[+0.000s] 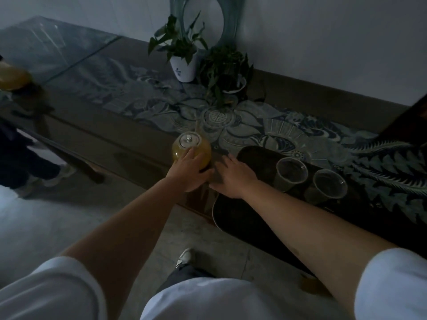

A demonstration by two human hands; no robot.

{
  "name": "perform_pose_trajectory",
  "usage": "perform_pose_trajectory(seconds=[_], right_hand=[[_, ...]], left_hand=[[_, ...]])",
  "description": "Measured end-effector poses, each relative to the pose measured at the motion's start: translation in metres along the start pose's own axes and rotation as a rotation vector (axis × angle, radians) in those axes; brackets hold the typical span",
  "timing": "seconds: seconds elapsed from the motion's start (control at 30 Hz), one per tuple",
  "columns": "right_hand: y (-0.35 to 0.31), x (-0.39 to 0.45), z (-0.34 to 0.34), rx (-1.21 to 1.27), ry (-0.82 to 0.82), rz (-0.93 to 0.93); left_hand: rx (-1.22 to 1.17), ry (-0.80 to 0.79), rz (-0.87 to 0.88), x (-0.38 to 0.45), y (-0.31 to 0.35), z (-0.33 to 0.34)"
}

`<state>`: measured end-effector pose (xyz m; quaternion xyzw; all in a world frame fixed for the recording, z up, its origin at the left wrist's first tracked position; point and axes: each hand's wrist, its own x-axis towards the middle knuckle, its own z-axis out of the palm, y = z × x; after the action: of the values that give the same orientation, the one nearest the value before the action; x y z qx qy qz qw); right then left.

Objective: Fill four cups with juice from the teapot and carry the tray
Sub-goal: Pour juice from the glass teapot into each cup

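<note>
Your left hand (188,168) cups the teapot (191,148). Your right hand (233,175) lies flat, fingers spread, on the tray (254,155); two cups (292,173) stand just beyond it.

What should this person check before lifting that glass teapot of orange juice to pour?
1. Grip on the round glass teapot of orange juice: left hand rests against its near side; a firm hold: cannot tell.
2. Glass lid with metal knob seated: ok.
3. Clear plastic cups upright on the dark oval tray: ok, two visible.
4. Four cups present: cannot tell.
5. Right hand steadying the tray's near corner: ok.
6. Tray fully on the patterned table: not ok, it overhangs the edge.
</note>
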<state>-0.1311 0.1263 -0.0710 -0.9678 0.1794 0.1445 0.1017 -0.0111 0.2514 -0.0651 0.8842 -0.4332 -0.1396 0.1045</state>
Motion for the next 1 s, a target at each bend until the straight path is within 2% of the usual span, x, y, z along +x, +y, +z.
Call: perform_pose_trajectory(seconds=[0.13,0.23,0.37,0.43,0.53,0.7,1.0], right_hand=[[-0.023,0.024,0.012,0.112,0.008,0.018],[-0.04,0.04,0.023,0.356,0.051,0.078],[-0.074,0.055,0.03,0.723,0.233,0.216],[-0.09,0.061,0.031,0.908,0.284,0.273],[-0.108,0.07,0.031,1.198,0.25,0.366],[-0.12,0.083,0.027,1.507,0.136,0.502],[-0.11,0.083,0.037,1.553,0.121,0.528]], left_hand=[[-0.014,0.045,0.065,0.027,-0.031,-0.012],[-0.029,0.058,0.103,0.052,-0.057,-0.019],[-0.091,0.091,0.152,0.082,-0.084,-0.025],[-0.109,0.057,0.188,0.094,-0.095,-0.026],[-0.144,-0.041,0.28,0.109,-0.109,-0.025],[-0.176,-0.127,0.435,0.12,-0.118,-0.024],[-0.221,-0.08,0.439,0.125,-0.125,-0.013]])
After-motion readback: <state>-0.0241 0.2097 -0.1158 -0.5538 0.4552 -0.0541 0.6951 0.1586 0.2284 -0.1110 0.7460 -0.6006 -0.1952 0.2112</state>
